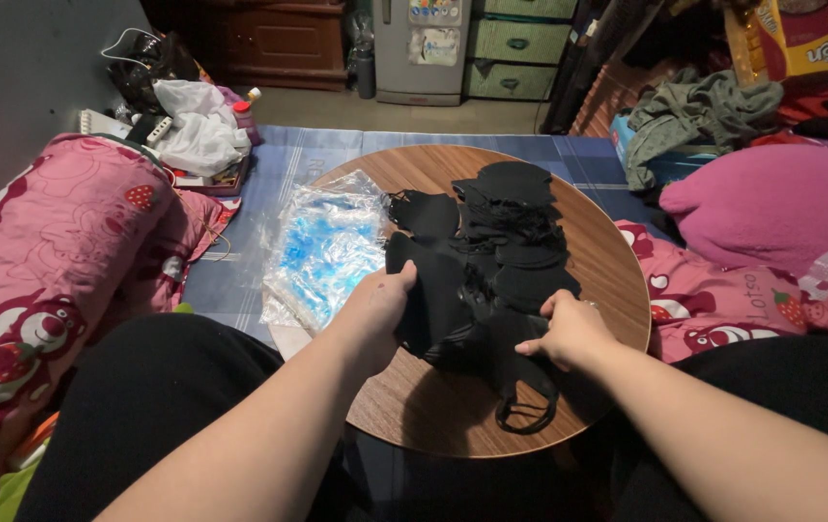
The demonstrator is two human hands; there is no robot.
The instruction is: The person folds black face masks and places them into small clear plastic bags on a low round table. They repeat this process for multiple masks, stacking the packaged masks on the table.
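A round wooden table (617, 280) stands low in front of me. On it lies a heap of black face masks (511, 217), spread from the far side toward me. My left hand (380, 304) grips the left edge of a black mask (438, 304) near the table's front. My right hand (569, 333) pinches the same dark bundle from the right, and an ear loop (528, 416) hangs below it. A stack of clear plastic bags (327, 246) with a blue tint lies over the table's left edge.
A pink cartoon-print blanket (57, 251) lies at the left and a magenta pillow (771, 203) at the right. A white plastic bag (201, 130) and clutter sit at the far left. A small fridge (421, 48) and green drawers (515, 43) stand at the back.
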